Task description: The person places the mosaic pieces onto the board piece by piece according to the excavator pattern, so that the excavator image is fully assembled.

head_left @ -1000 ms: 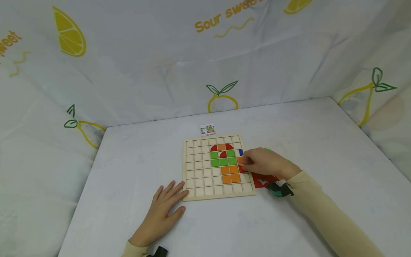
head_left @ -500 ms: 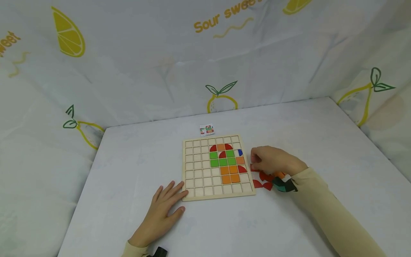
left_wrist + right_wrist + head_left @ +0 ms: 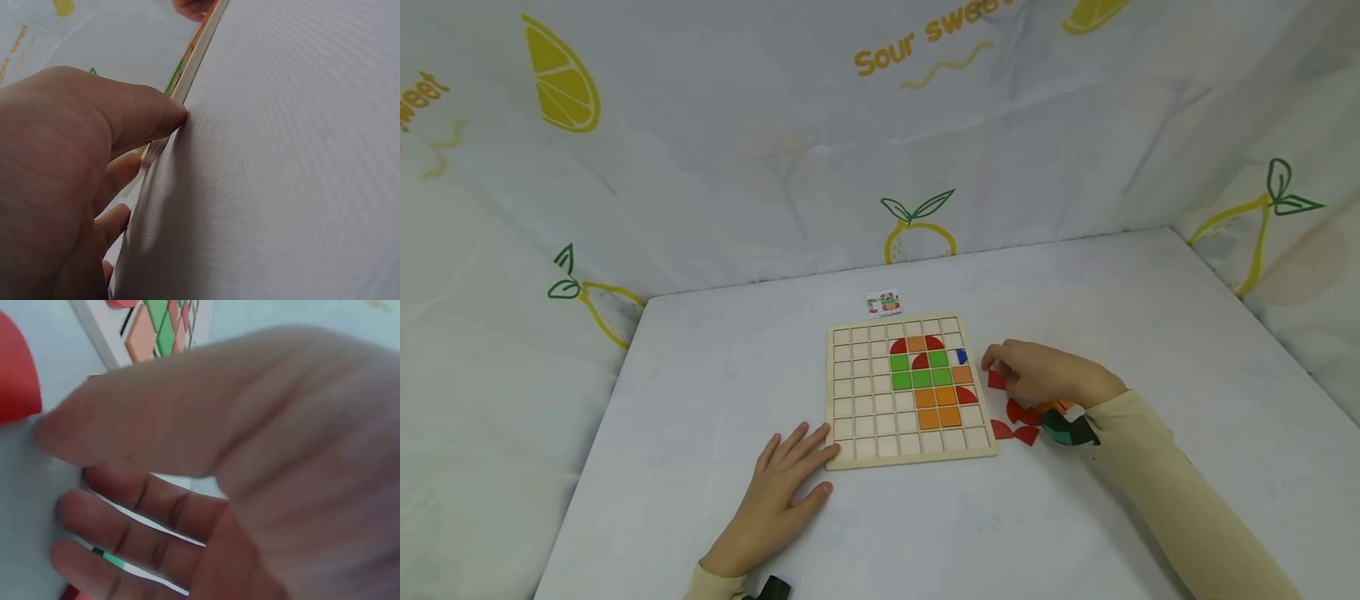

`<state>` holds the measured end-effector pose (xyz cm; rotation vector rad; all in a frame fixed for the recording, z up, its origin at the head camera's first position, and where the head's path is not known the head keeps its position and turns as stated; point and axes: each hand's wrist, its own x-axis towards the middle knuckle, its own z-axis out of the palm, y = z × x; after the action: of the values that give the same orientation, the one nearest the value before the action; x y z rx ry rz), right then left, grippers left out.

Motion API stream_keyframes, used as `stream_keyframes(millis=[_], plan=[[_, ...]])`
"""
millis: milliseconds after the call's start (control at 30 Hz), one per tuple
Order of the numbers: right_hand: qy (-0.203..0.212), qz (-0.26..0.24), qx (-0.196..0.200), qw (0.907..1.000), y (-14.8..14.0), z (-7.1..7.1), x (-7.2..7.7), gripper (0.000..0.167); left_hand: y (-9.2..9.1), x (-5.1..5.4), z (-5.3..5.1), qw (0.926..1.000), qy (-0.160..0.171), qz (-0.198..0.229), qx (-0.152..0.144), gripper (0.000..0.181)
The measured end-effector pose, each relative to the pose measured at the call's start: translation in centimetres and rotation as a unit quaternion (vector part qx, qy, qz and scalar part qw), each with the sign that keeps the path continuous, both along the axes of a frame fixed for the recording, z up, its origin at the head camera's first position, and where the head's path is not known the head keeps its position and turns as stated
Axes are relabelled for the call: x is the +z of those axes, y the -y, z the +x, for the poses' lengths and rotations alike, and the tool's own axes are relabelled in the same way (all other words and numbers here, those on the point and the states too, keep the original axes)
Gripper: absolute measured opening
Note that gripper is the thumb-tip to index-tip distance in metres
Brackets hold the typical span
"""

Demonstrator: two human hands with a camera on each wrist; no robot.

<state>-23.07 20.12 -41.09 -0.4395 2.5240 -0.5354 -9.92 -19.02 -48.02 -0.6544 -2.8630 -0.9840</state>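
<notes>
A wooden grid board (image 3: 865, 406) lies on the table with green, orange, red and blue-white tiles set in its right half. My left hand (image 3: 782, 492) rests spread on the table, its fingertips at the board's lower left corner. Just right of the board, my right hand (image 3: 1048, 375) hovers low over loose pieces, fingers slightly bent. The right wrist view shows nothing between its thumb and fingers; a red curved-edge piece (image 3: 15, 372) lies by the thumb tip. Under and before that hand are red pieces (image 3: 997, 380) and quarter-round red ones (image 3: 1002, 430). Some pieces are hidden beneath it.
A small pattern card (image 3: 883, 303) lies behind the board. More loose pieces, orange and dark green, sit partly under the right wrist. A white printed cloth (image 3: 760, 200) hangs at the table's back edge.
My right hand has moved off the board's right edge to the loose pieces, leaving a red-and-white tile uncovered in the grid. Its fingers have since spread apart. My left hand stays put.
</notes>
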Motion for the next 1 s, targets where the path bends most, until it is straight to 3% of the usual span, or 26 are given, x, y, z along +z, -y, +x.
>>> stream_keyframes(millis=[267, 367, 533, 767, 1000], plan=[[-0.002, 0.017, -0.023, 0.9996, -0.04, -0.18, 0.01, 0.040, 0.09, -0.08, 0.05, 1.0000, 0.006, 0.000, 0.001, 0.049], [-0.017, 0.015, -0.015, 0.9996, 0.12, -0.20, -0.04, 0.040, 0.07, -0.06, 0.06, 1.0000, 0.004, 0.000, 0.001, 0.049], [-0.028, 0.003, 0.004, 0.9996, 0.34, -0.28, -0.32, 0.029, 0.05, -0.08, 0.03, 1.0000, -0.002, 0.000, 0.000, 0.050], [-0.039, 0.017, 0.000, 0.9991, 0.13, -0.13, -0.14, 0.020, 0.03, -0.07, 0.00, 1.0000, 0.000, -0.001, 0.002, 0.049], [-0.018, 0.022, -0.008, 0.9996, 0.47, 0.02, -0.05, 0.039, 0.07, 0.02, 0.02, 0.9999, 0.012, -0.002, 0.002, 0.049]])
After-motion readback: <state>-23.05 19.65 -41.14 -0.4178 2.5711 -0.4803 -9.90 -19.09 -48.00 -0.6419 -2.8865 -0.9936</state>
